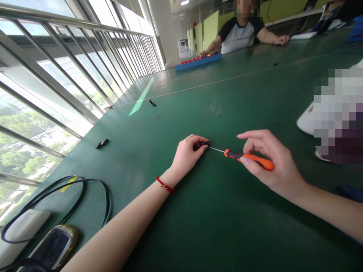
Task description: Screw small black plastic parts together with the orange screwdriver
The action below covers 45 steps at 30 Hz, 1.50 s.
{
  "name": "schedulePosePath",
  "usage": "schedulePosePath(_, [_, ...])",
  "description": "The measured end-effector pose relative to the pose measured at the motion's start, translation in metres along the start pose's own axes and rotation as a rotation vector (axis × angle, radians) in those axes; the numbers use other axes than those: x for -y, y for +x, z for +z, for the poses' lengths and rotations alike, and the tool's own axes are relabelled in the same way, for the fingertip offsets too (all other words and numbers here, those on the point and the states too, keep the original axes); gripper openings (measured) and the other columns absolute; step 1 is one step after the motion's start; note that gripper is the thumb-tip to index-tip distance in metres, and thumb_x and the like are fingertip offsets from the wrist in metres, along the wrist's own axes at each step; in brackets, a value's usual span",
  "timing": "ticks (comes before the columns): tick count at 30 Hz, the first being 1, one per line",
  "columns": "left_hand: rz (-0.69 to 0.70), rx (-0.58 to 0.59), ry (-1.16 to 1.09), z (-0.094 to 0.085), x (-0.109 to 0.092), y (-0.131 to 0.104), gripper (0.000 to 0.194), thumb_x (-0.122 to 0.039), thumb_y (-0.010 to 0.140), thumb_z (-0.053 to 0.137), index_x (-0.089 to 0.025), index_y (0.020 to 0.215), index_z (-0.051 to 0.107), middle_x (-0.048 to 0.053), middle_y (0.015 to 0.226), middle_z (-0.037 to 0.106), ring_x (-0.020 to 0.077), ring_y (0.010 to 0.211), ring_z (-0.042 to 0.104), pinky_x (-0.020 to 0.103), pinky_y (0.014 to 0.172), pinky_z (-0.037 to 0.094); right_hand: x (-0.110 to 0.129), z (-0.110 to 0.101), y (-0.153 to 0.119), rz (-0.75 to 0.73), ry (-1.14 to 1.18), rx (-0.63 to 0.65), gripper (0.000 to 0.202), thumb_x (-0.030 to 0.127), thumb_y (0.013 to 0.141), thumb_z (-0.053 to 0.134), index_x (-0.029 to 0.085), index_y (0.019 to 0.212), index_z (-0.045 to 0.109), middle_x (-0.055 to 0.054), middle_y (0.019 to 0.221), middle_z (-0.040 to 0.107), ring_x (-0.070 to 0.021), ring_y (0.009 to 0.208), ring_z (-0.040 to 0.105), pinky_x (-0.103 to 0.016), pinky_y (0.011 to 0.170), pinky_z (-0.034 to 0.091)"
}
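My left hand point(190, 153) rests on the green table and pinches a small black part point(205, 143) between thumb and fingers. What kind of part it is cannot be made out. An orange and black screwdriver point(256, 160) lies in my right hand point(276, 162), held along its handle by the thumb and curled fingers, with the index finger stretched out above. Its thin metal shaft points left, and the tip reaches the black part at my left fingertips. A red cord bracelet point(164, 185) circles my left wrist.
Small black pieces point(102, 144) point(152, 102) lie on the green table point(181, 109). A black cable loop point(107, 200) and a phone point(52, 247) are at lower left. Metal railing point(85, 28) borders the left side. Across sits a person point(238, 36) by a blue tray point(198, 62).
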<state>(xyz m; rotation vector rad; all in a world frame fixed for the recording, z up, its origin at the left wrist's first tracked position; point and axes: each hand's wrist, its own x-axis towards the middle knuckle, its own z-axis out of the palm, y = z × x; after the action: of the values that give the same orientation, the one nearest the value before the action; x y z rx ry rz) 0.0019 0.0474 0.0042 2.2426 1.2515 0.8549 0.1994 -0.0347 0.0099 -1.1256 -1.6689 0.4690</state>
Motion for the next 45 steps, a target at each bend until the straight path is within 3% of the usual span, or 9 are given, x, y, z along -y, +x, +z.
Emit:
schedulePosePath(4, [-0.001, -0.004, -0.004, 0.0006, 0.0004, -0.0006, 0.016, -0.019, 0.080, 0.058, -0.018, 0.091, 0.069, 0.002, 0.087, 0.065, 0.0118, 0.075, 0.058, 0.023, 0.069, 0.046, -0.0004, -0.0023, 0.0002, 0.080, -0.081, 0.073, 0.009, 0.029, 0.082, 0.055, 0.022, 0.086, 0.060, 0.003, 0.058, 0.047, -0.0108, 0.052, 0.045, -0.025, 0.050, 0.037])
schedulePosePath(10, [-0.049, -0.108, 0.068, 0.0017, 0.0017, -0.0029, 0.016, -0.021, 0.080, 0.057, -0.018, 0.089, 0.070, 0.003, 0.089, 0.062, 0.0141, 0.080, 0.058, 0.026, 0.073, 0.047, 0.0015, 0.0011, -0.0001, 0.114, -0.047, 0.220, 0.012, 0.026, 0.079, 0.057, 0.023, 0.089, 0.063, -0.001, 0.082, 0.066, -0.0147, 0.068, 0.058, -0.026, 0.059, 0.045])
schedulePosePath(16, [-0.155, -0.171, 0.229, 0.0034, 0.0005, -0.0046, 0.019, -0.030, 0.078, 0.059, -0.018, 0.091, 0.064, 0.002, 0.075, 0.062, 0.0182, 0.076, 0.057, 0.031, 0.071, 0.044, 0.0009, -0.0008, 0.0025, 0.058, -0.101, -0.081, 0.012, 0.020, 0.076, 0.061, 0.023, 0.087, 0.066, 0.000, 0.085, 0.068, -0.0142, 0.070, 0.062, -0.024, 0.061, 0.048])
schedulePosePath(21, [-0.108, -0.052, -0.034, 0.0023, -0.0041, -0.0049, 0.027, -0.028, 0.082, 0.052, -0.017, 0.106, 0.055, -0.001, 0.073, 0.063, 0.0133, 0.066, 0.057, 0.025, 0.064, 0.045, 0.0008, -0.0026, 0.0053, -0.018, -0.135, -0.253, 0.019, 0.014, 0.073, 0.064, 0.023, 0.089, 0.062, 0.000, 0.089, 0.065, -0.0122, 0.077, 0.061, -0.022, 0.069, 0.049])
schedulePosePath(24, [-0.062, -0.086, -0.005, 0.0012, -0.0050, -0.0056, 0.023, -0.017, 0.081, 0.045, -0.018, 0.100, 0.059, 0.000, 0.074, 0.062, 0.0135, 0.068, 0.056, 0.026, 0.067, 0.045, 0.0005, -0.0012, 0.0049, -0.021, -0.085, -0.250, 0.014, 0.015, 0.074, 0.064, 0.022, 0.085, 0.059, 0.001, 0.082, 0.062, -0.0103, 0.070, 0.059, -0.020, 0.064, 0.049])
schedulePosePath(27, [-0.023, -0.158, 0.164, 0.0015, -0.0030, -0.0060, 0.026, -0.015, 0.076, 0.051, -0.019, 0.098, 0.064, 0.005, 0.097, 0.060, 0.0198, 0.092, 0.055, 0.033, 0.084, 0.045, -0.0014, -0.0001, 0.0035, 0.019, -0.004, -0.206, 0.007, 0.022, 0.078, 0.063, 0.022, 0.083, 0.058, 0.001, 0.077, 0.061, -0.0101, 0.063, 0.057, -0.021, 0.056, 0.046])
schedulePosePath(30, [-0.018, -0.107, 0.201, 0.0022, 0.0006, -0.0050, 0.024, -0.020, 0.075, 0.057, -0.022, 0.098, 0.067, 0.006, 0.112, 0.057, 0.0243, 0.109, 0.049, 0.040, 0.096, 0.040, -0.0038, -0.0005, 0.0018, 0.081, 0.065, -0.149, 0.007, 0.026, 0.081, 0.059, 0.022, 0.087, 0.059, -0.001, 0.080, 0.062, -0.0107, 0.059, 0.056, -0.024, 0.052, 0.043])
schedulePosePath(37, [-0.009, -0.104, 0.139, 0.0011, 0.0010, -0.0046, 0.012, -0.021, 0.079, 0.057, -0.021, 0.087, 0.066, 0.002, 0.089, 0.067, 0.0186, 0.088, 0.060, 0.032, 0.081, 0.047, -0.0012, -0.0037, -0.0006, 0.037, 0.036, -0.102, 0.003, 0.025, 0.084, 0.056, 0.023, 0.083, 0.058, -0.001, 0.075, 0.061, -0.0117, 0.058, 0.055, -0.026, 0.052, 0.042])
schedulePosePath(45, [0.044, -0.118, 0.128, 0.0025, -0.0020, -0.0077, 0.013, -0.017, 0.078, 0.056, -0.019, 0.086, 0.066, 0.001, 0.087, 0.066, 0.0147, 0.079, 0.060, 0.027, 0.073, 0.049, 0.0023, -0.0043, -0.0005, -0.064, -0.028, -0.060, 0.005, 0.019, 0.082, 0.057, 0.024, 0.082, 0.058, 0.001, 0.074, 0.060, -0.0102, 0.056, 0.053, -0.023, 0.051, 0.043])
